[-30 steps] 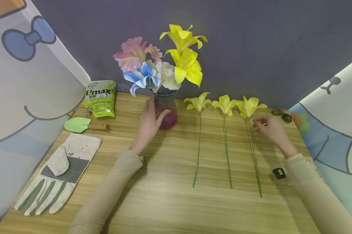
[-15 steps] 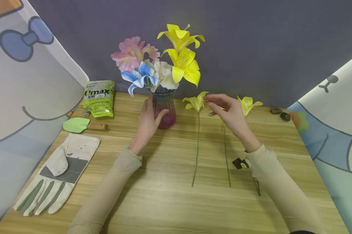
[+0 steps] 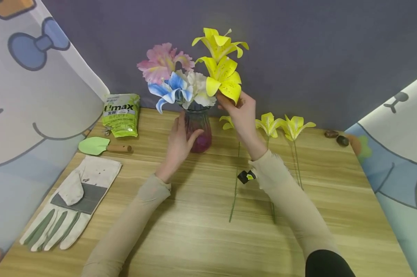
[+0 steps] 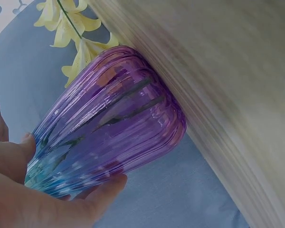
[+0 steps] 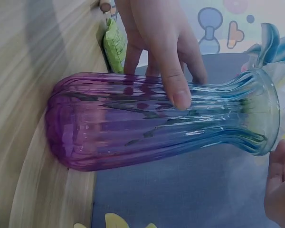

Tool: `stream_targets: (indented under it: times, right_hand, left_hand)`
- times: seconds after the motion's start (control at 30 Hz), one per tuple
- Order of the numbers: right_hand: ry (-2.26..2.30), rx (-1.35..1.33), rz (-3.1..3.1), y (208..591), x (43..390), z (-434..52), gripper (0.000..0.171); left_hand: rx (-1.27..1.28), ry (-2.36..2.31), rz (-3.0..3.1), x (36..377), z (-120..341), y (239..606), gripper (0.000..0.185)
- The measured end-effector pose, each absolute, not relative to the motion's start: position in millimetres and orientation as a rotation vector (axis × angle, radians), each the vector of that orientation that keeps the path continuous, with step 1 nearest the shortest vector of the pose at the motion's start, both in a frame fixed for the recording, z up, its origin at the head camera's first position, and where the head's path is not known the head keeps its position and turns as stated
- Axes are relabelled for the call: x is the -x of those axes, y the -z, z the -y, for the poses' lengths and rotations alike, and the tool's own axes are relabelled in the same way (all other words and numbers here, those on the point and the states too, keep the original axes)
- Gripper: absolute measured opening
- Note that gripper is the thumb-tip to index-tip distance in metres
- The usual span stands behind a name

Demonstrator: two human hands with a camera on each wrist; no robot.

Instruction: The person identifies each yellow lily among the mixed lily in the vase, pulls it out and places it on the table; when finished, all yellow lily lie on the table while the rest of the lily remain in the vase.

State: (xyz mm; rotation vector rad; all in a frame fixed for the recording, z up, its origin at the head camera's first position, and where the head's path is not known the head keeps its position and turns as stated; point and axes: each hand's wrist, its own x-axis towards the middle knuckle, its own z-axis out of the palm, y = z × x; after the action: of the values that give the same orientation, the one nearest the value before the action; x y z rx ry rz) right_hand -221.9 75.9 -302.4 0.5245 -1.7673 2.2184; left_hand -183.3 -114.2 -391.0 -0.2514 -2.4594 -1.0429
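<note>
A ribbed glass vase (image 3: 200, 138), shading from bluish at the mouth to purple at the base, stands near the back of the table. My left hand (image 3: 179, 140) grips its side, thumb in front, as the right wrist view also shows. Pink, blue and white flowers (image 3: 198, 88) and two yellow lilies fill the vase. At the base of the lower yellow lily (image 3: 224, 73), my right hand (image 3: 244, 115) pinches just under the bloom; a petal partly hides its fingertips. In the right wrist view, these fingers (image 5: 277, 164) are close beside the vase's rim.
Three yellow lilies (image 3: 294, 129) lie on the table at right, partly covered by the right arm. Two dark stones (image 3: 342, 141) sit at the back right. At left are a green bag (image 3: 121, 115), a trowel (image 3: 94, 146) and a work glove (image 3: 77, 200).
My right hand has moved left from beside the rightmost lily on the table, past the others, up to the lower yellow lily in the vase. The left hand stays on the vase.
</note>
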Motion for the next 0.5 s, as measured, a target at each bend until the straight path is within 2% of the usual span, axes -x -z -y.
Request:
stream_targets:
  times: [0.17, 0.5]
  right_hand:
    - [-2.160, -0.463, 1.807, 299, 229, -67, 0.018]
    - [-1.835, -0.428, 2.046, 292, 234, -65, 0.025]
  left_hand:
    - [0.245, 1.053, 2.479, 183, 115, 390, 0.089]
    - [0.256, 1.062, 2.485, 182, 115, 388, 0.088]
